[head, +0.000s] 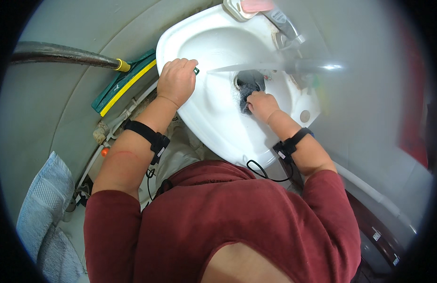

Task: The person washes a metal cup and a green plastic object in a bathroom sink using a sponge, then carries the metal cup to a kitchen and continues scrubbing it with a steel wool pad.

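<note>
Inside the white ceramic washbasin [218,122], my right hand [262,106] grips a wet dark grey cloth [252,83] with bent fingers. The cloth is bunched beside the drain hole [236,82], and wet or sudsy marks show around it. My left hand [178,79] is closed at the basin's left rim. The end of a small dark green object [196,71] pokes out past its fingers; the rest is hidden in the hand. A blurred chrome tap [317,66] extends over the basin from the right. From it runs a pale tapering shape, and I cannot tell whether that is water.
Pink soap [256,5] in a white dish [238,10] and a tube [280,17] sit at the basin's back. A green-and-yellow squeegee [128,83] leans left, above white pipes [142,96]. Blue towels [45,201] hang lower left. Black cables [266,175] dangle from my wrist straps.
</note>
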Demonstrator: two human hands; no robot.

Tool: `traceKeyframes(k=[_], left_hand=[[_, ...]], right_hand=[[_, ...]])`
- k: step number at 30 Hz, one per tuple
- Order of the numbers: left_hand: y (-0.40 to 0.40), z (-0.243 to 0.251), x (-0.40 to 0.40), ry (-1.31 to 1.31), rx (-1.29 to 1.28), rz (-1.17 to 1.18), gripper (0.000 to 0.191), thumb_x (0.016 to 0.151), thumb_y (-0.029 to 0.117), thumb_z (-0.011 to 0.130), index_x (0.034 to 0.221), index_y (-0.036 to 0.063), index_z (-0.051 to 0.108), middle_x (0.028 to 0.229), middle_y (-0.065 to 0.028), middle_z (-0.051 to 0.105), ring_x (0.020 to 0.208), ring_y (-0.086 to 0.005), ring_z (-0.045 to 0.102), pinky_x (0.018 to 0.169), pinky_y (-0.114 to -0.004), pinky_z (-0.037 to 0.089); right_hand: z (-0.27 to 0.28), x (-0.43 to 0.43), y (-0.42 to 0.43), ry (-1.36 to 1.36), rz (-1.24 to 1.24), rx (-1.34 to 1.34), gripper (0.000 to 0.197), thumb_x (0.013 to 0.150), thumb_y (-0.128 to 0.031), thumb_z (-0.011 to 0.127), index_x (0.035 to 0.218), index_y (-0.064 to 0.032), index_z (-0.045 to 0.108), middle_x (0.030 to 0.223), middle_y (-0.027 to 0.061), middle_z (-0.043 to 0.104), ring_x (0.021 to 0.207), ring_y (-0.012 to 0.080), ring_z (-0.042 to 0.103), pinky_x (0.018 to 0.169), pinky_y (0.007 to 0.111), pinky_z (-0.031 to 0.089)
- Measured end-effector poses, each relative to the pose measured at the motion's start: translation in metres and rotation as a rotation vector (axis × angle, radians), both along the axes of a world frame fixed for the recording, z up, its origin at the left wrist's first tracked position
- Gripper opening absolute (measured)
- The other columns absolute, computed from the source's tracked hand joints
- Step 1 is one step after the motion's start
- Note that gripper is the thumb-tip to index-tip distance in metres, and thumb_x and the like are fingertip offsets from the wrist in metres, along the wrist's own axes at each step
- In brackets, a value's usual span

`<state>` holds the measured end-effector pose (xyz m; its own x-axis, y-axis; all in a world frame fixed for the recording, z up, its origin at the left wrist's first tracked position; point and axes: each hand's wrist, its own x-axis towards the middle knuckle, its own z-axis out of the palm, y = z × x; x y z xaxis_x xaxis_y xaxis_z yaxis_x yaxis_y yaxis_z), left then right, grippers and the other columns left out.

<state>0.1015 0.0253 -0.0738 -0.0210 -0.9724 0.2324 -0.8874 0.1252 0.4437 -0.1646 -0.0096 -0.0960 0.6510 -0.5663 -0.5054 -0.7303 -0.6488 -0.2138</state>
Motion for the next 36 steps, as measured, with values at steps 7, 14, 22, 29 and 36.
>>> traceKeyframes(k=[7,14,22,29,36], left_hand=[[0.000,0.003,0.002,-0.010,0.091,0.010,0.016,0.070,0.004,0.051,0.084,0.0071,0.058,0.074,-0.0064,0.055,0.075,-0.0231,0.051,0.071,-0.033,0.038],[-0.001,0.006,0.000,-0.020,0.074,0.005,0.015,0.070,0.004,0.051,0.084,0.0074,0.057,0.074,-0.0065,0.056,0.076,-0.0227,0.051,0.071,-0.033,0.038],[0.000,0.006,0.003,-0.005,0.077,0.011,0.016,0.070,0.005,0.051,0.084,0.0071,0.057,0.075,-0.0066,0.056,0.076,-0.0228,0.051,0.072,-0.034,0.038],[0.001,0.002,0.003,-0.007,0.053,0.018,0.016,0.070,0.004,0.050,0.084,0.0069,0.057,0.073,-0.0061,0.055,0.076,-0.0226,0.051,0.072,-0.033,0.039],[0.001,0.003,0.005,0.001,0.037,0.000,0.016,0.070,0.003,0.050,0.083,0.0068,0.058,0.073,-0.0060,0.055,0.074,-0.0226,0.051,0.070,-0.033,0.039]], right_hand=[[0.084,-0.043,-0.016,-0.328,-0.983,0.992,0.010,0.072,-0.012,0.050,0.077,-0.0035,0.054,0.064,0.0076,0.053,0.060,0.0177,0.052,0.057,0.027,0.041],[0.033,-0.001,-0.020,-0.523,-0.885,0.138,0.016,0.076,-0.013,0.051,0.090,-0.0064,0.056,0.075,0.0112,0.060,0.063,0.0259,0.056,0.061,0.033,0.045],[-0.008,0.010,-0.021,-0.187,-0.575,0.031,0.026,0.078,-0.006,0.041,0.101,-0.0092,0.052,0.104,0.0083,0.056,0.093,0.0285,0.052,0.080,0.035,0.041],[-0.020,0.031,-0.015,0.144,-0.184,0.091,0.043,0.076,-0.006,0.032,0.115,-0.0144,0.048,0.123,0.0061,0.042,0.102,0.0229,0.049,0.084,0.033,0.041],[-0.029,0.043,-0.036,0.367,-0.077,0.219,0.041,0.074,-0.008,0.036,0.112,-0.0110,0.051,0.116,0.0076,0.048,0.100,0.0236,0.050,0.083,0.033,0.041]])
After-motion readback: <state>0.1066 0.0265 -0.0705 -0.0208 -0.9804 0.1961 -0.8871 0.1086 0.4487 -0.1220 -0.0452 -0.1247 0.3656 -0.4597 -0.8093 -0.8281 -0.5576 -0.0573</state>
